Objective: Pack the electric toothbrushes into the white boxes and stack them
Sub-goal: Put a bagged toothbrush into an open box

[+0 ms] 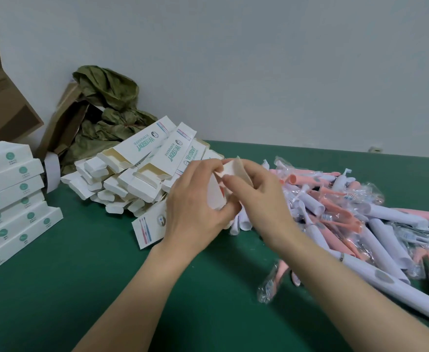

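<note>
The left hand (195,201) and right hand (261,196) are pinching the white box (214,196) between their fingers, possibly creasing its flap (235,168).

held box (217,194) mostly hidden, stack (10,199) cropped

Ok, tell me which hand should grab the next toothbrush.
Right, probably. The right hand is next to the toothbrush pile; the left hand, farther from it, grips the white box and could steady it.
</note>
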Demonstrator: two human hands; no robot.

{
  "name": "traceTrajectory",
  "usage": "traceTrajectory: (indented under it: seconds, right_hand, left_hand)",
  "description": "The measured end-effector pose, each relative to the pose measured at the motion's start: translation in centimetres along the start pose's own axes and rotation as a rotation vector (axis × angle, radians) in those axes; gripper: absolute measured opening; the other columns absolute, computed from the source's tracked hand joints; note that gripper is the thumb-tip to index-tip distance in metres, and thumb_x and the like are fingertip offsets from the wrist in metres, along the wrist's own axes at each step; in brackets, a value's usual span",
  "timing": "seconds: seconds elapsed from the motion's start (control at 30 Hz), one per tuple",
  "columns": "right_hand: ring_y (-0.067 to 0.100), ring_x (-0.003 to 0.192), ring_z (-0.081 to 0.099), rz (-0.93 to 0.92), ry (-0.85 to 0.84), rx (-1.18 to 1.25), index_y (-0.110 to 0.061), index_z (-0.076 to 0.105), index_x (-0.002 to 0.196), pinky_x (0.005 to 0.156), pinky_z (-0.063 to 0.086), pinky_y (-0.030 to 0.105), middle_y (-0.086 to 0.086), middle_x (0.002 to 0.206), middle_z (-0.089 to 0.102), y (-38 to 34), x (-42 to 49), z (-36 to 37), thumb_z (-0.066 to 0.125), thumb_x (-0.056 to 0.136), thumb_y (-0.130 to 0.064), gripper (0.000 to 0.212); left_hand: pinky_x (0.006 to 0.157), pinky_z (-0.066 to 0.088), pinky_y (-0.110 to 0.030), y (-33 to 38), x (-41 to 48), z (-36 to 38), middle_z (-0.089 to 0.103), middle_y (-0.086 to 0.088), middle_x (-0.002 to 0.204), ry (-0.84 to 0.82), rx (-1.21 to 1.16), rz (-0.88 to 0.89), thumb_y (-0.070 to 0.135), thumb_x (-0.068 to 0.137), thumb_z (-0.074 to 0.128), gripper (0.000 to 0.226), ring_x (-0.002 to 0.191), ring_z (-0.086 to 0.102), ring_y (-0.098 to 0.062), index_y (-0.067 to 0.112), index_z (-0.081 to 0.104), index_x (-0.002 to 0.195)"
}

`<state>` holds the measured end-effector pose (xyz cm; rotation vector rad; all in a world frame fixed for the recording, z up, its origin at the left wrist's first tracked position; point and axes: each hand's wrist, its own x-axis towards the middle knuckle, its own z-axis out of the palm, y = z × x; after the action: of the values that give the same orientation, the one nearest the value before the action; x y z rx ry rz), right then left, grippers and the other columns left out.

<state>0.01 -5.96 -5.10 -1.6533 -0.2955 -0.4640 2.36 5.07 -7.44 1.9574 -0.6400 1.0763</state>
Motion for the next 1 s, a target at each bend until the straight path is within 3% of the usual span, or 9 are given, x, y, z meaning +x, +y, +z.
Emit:
traceTrajectory:
  seconds: [0.1,0.2,0.33,0.4,0.5,0.57,0.63,0.77,1.0]
  right_hand:
    - [0.003,0.101,0.058,-0.085,-0.098,0.048,-0.014,0.063,0.111,0.092,0.045,0.027,-0.008,0.104,0.065,0.3,-1.0,1.4,0.038,0.096,-0.029,0.033]
    - [-0.005,0.117,0.051,-0.149,-0.062,-0.042,-0.023,0.055,0.13,0.1,0.039,0.016,-0.013,0.125,0.06,0.6,-1.2,1.7,0.029,0.103,-0.024,0.037]
    - [0.002,0.09,0.058,-0.07,0.027,-0.086,-0.022,0.063,0.108,0.081,0.043,0.023,-0.016,0.095,0.065,1.1,-0.3,0.8,0.034,0.101,-0.011,0.032]
    - [0.005,0.08,0.054,-0.063,0.05,-0.123,-0.019,0.062,0.101,0.073,0.041,0.024,-0.014,0.084,0.062,1.6,-0.1,0.4,0.034,0.101,-0.01,0.03]
    - [0.014,0.079,0.054,-0.091,0.065,-0.212,-0.018,0.061,0.105,0.073,0.044,0.035,0.005,0.088,0.064,2.2,-0.2,0.4,0.035,0.101,-0.012,0.028]
    - [0.01,0.08,0.053,-0.137,0.092,-0.241,-0.02,0.061,0.108,0.071,0.043,0.027,0.007,0.087,0.065,2.4,-0.4,0.4,0.036,0.101,-0.013,0.027]
    - [-0.008,0.077,0.053,-0.196,0.081,-0.279,-0.029,0.057,0.119,0.065,0.04,0.01,-0.017,0.083,0.062,2.5,-0.5,0.3,0.035,0.101,-0.018,0.03]
    - [-0.033,0.104,0.033,-0.328,0.02,-0.385,-0.028,0.034,0.134,0.089,0.026,-0.004,-0.036,0.117,0.036,2.8,-0.4,0.4,0.033,0.099,-0.02,0.036]
    - [-0.007,0.126,0.022,-0.245,-0.04,-0.516,-0.013,0.012,0.15,0.1,0.012,0.001,0.001,0.15,0.029,3.8,-0.9,1.0,0.026,0.095,-0.03,0.06]
  left_hand:
    - [0.068,0.039,-0.027,-0.1,0.4,-0.4,0.049,0.01,0.085,0.083,0.003,-0.016,0.036,0.078,0.05,0.027,0.079,0.044,-0.008,0.012,0.054,0.09]
    - [0.076,0.038,-0.022,-0.1,0.5,-0.4,0.048,0.014,0.092,0.016,-0.061,-0.054,0.041,0.076,0.052,0.035,0.086,0.044,-0.004,0.015,0.052,0.1]
    - [0.096,0.027,-0.022,-1.0,0.3,-0.1,0.035,0.009,0.117,-0.145,0.032,-0.096,0.04,0.064,0.068,0.072,0.113,0.034,-0.012,0.012,0.042,0.125]
    - [0.09,0.03,-0.026,-1.6,0.4,0.0,0.036,0.012,0.109,-0.193,0.141,-0.161,0.041,0.062,0.072,0.067,0.108,0.035,-0.013,0.019,0.047,0.12]
    - [0.073,0.034,-0.023,-1.6,0.4,0.1,0.046,0.011,0.098,-0.175,0.106,-0.229,0.047,0.058,0.067,0.057,0.094,0.043,-0.007,0.023,0.057,0.109]
    - [0.067,0.032,-0.02,-1.3,0.3,0.3,0.049,0.009,0.095,-0.113,0.063,-0.237,0.049,0.056,0.066,0.057,0.086,0.044,-0.005,0.021,0.061,0.106]
    - [0.065,0.033,-0.019,-1.0,0.2,0.4,0.05,0.007,0.092,-0.061,0.03,-0.229,0.047,0.056,0.068,0.055,0.08,0.042,-0.003,0.018,0.063,0.103]
    - [0.065,0.036,-0.019,-1.1,0.3,0.2,0.052,0.002,0.091,-0.039,0.023,-0.229,0.036,0.06,0.077,0.048,0.078,0.042,-0.004,0.018,0.064,0.102]
    - [0.072,0.034,-0.016,-0.8,0.1,0.0,0.057,0.004,0.096,-0.052,0.015,-0.235,0.038,0.063,0.066,0.051,0.083,0.042,0.002,0.018,0.067,0.11]
